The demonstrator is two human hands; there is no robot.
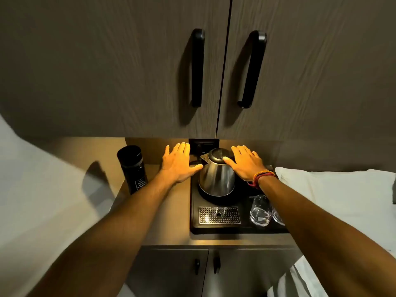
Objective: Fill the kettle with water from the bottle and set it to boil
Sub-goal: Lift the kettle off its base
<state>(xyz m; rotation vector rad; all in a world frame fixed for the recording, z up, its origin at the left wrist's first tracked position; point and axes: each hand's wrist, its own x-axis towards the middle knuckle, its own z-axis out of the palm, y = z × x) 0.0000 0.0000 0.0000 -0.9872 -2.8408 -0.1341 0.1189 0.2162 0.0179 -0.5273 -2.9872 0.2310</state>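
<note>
A steel kettle (pixel 216 175) with a black lid stands on its round base at the back of a black tray (pixel 196 219). Its lid is down and its spout points left. To the left on the counter stands a black bottle (pixel 133 168), upright and capped. My left hand (pixel 179 162) hovers flat with spread fingers just left of the kettle, thumb near the spout. Over the kettle's right side my right hand (pixel 246 162) is spread flat, its thumb resting at the lid. Neither hand holds anything.
Two clear glasses (pixel 260 211) stand on the tray's right part, beside a metal drip grate (pixel 219 215). A wall socket (pixel 203 144) sits behind the kettle. Upper cabinet doors with black handles (pixel 197 67) hang close overhead. White bedding (pixel 342 196) lies right of the counter.
</note>
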